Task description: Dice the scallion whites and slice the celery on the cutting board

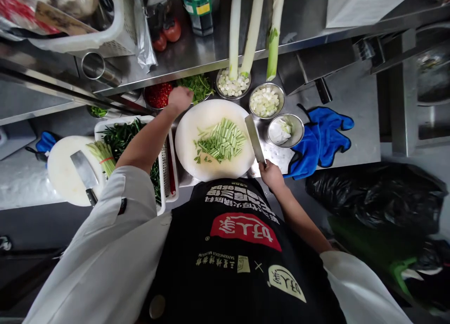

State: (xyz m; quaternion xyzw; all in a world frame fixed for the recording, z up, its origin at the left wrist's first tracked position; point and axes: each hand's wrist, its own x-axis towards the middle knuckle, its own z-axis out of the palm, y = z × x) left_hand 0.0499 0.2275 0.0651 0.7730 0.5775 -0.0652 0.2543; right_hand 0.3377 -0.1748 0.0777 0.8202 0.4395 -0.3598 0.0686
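Observation:
My right hand (272, 174) grips the handle of a cleaver (255, 139), its blade upright beside the right edge of a round white cutting board (186, 146). On that board lies a pile of chopped green stalks (225, 141) with a few loose leaves. My left hand (181, 99) is closed above the board's far left edge, between a bowl of chopped red chillies (158, 95) and a bowl of leafy greens (197, 87). Whatever its fingers may hold is hidden. Bowls of chopped white scallion (234, 84) and white pieces (265, 101) stand behind the board.
A smaller bowl (286, 131) and a blue cloth (321, 136) lie to the right. At left are a basket of dark greens (123, 131) and a second board (61, 169) with another cleaver (84, 169). Long scallions (253, 28) overhang the shelf edge (197, 73).

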